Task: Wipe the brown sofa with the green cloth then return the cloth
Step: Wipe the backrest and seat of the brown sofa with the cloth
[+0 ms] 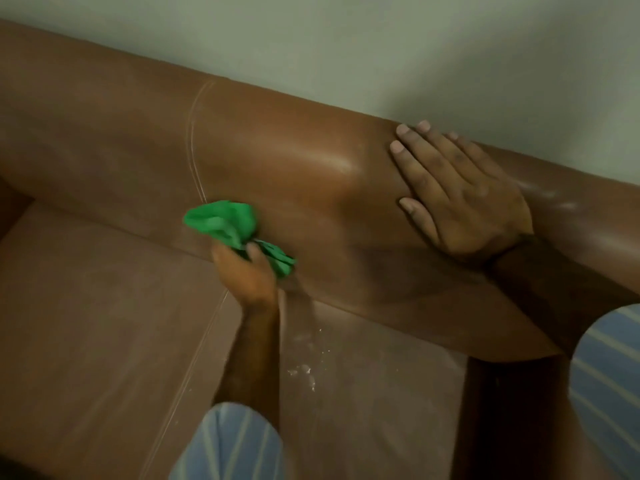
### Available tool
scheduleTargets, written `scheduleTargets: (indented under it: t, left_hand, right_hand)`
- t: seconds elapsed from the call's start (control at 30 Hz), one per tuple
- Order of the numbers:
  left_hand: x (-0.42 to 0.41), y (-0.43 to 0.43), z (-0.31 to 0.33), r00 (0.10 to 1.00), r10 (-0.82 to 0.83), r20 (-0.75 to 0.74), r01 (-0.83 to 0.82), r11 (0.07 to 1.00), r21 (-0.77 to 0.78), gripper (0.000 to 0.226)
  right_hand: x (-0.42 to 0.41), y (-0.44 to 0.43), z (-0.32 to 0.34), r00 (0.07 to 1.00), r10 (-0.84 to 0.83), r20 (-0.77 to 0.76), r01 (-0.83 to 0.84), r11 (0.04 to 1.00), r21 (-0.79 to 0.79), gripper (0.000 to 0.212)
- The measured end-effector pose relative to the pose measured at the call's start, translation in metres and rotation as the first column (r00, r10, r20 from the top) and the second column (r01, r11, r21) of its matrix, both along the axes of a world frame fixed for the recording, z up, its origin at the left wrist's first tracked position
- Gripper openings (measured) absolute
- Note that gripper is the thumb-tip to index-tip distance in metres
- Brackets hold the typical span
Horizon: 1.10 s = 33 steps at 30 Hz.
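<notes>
Crumbs (304, 368), pale, on the seat cushion nearest you. Your left hand (247, 275) has its grip closed on the bunched green cloth (225, 221), pressed low against the brown sofa (277, 157) backrest. Farther up, your right hand (460, 199) lies flat, fingers spread wide, on the backrest top by the wall (381, 46).

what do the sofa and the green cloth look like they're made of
Brown sofa: looks like leather or a faux-leather vinyl with a smooth, semi-gloss finish; light glints off the curved backrest and stitched seams run across it. Which of the two cannot be told.

Green cloth: soft woven or microfibre-type fabric, matte; it bunches into loose folds in the left hand.
</notes>
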State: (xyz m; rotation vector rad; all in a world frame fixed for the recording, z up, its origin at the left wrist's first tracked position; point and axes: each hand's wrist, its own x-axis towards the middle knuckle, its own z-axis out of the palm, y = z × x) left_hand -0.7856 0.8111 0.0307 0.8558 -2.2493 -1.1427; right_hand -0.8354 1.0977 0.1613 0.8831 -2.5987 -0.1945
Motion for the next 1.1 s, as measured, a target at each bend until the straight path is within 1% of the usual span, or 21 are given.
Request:
scheduleTargets:
  t: [0.03,0.07,0.1,0.13,0.2,0.27,0.33,0.4,0.47,0.53,0.6,0.67,0.73,0.77,0.8,0.87,0.93,1.0,1.03,1.07,1.1]
  left_hand:
    - [-0.009,-0.003,0.002,0.986,0.167,0.006,-0.166,0.979,0.121,0.031]
    - [-0.014,0.007,0.005,0.971,0.238,0.016,-0.238,0.956,0.173,0.033]
    - [-0.013,0.026,0.01,0.972,0.235,0.011,-0.233,0.956,0.176,0.035]
    - [-0.005,0.051,0.016,0.986,0.163,-0.017,-0.159,0.977,0.145,0.036]
    - [0.031,0.097,0.021,0.985,-0.161,-0.067,0.166,0.983,0.078,0.03]
    - [0.068,0.111,0.017,0.878,-0.478,-0.027,0.478,0.871,0.113,0.027]
    - [0.085,0.092,0.005,0.816,-0.577,0.02,0.573,0.813,0.103,0.031]
    - [0.098,0.052,-0.005,0.833,-0.542,0.107,0.541,0.84,0.043,0.036]
    - [0.119,0.003,-0.014,0.85,-0.475,0.228,0.498,0.866,-0.052,0.033]
    - [0.145,-0.055,-0.031,0.843,-0.42,0.337,0.488,0.86,-0.15,0.033]
    - [0.173,-0.113,-0.052,0.838,-0.321,0.442,0.446,0.869,-0.214,0.033]
    - [0.2,-0.152,-0.074,0.806,-0.195,0.559,0.376,0.898,-0.228,0.031]
    - [0.225,-0.164,-0.099,0.754,-0.116,0.646,0.337,0.913,-0.229,0.03]
    - [0.234,-0.16,-0.111,0.738,-0.099,0.667,0.335,0.912,-0.235,0.031]
    - [0.24,-0.153,-0.124,0.733,-0.084,0.675,0.328,0.913,-0.243,0.032]
    - [0.232,-0.126,-0.142,0.782,-0.058,0.62,0.272,0.927,-0.257,0.031]
    - [0.205,-0.085,-0.154,0.847,-0.093,0.524,0.257,0.934,-0.249,0.033]
    - [0.18,-0.033,-0.161,0.842,-0.275,0.465,0.406,0.89,-0.209,0.036]
    - [0.176,-0.007,-0.16,0.8,-0.404,0.444,0.526,0.827,-0.197,0.039]
    - [0.181,0.012,-0.159,0.722,-0.545,0.427,0.661,0.727,-0.188,0.043]
    - [0.196,0.02,-0.158,0.605,-0.672,0.428,0.785,0.595,-0.174,0.048]
  right_hand:
    - [0.0,0.0,-0.001,1.0,-0.009,-0.001,0.009,1.0,0.001,0.061]
    - [0.0,0.0,-0.001,1.0,-0.017,-0.001,0.017,1.0,0.005,0.061]
    - [0.001,-0.001,-0.002,1.0,-0.026,0.002,0.026,1.0,0.01,0.061]
    - [0.002,-0.001,-0.002,0.999,-0.034,0.01,0.034,0.999,0.017,0.062]
    - [0.004,-0.003,0.0,0.999,-0.042,0.021,0.042,0.999,0.018,0.061]
    - [0.009,-0.009,0.0,0.997,-0.08,0.016,0.08,0.997,-0.011,0.06]
    - [0.017,-0.018,0.0,0.984,-0.177,-0.006,0.176,0.981,-0.086,0.058]
    - [0.037,-0.034,-0.008,0.951,-0.309,-0.023,0.299,0.933,-0.201,0.058]
    - [0.076,-0.053,-0.036,0.933,-0.359,0.022,0.351,0.896,-0.273,0.06]
    - [0.132,-0.069,-0.086,0.932,-0.322,0.165,0.356,0.896,-0.264,0.064]
    - [0.199,-0.079,-0.151,0.88,-0.309,0.361,0.398,0.894,-0.204,0.068]
    - [0.263,-0.084,-0.211,0.742,-0.402,0.536,0.537,0.835,-0.117,0.071]
    - [0.315,-0.087,-0.257,0.542,-0.517,0.662,0.686,0.728,0.006,0.081]
    - [0.334,-0.089,-0.274,0.46,-0.555,0.693,0.727,0.684,0.065,0.084]
    - [0.35,-0.092,-0.289,0.421,-0.584,0.694,0.747,0.657,0.1,0.084]
    - [0.366,-0.094,-0.306,0.449,-0.618,0.646,0.759,0.645,0.088,0.079]
    - [0.369,-0.095,-0.314,0.49,-0.629,0.604,0.759,0.649,0.059,0.075]
    - [0.369,-0.094,-0.316,0.507,-0.639,0.579,0.76,0.648,0.049,0.073]
    - [0.37,-0.093,-0.316,0.516,-0.646,0.563,0.762,0.646,0.041,0.072]
    - [0.37,-0.093,-0.317,0.524,-0.649,0.551,0.765,0.643,0.03,0.071]
    - [0.37,-0.093,-0.317,0.531,-0.646,0.548,0.766,0.643,0.016,0.07]
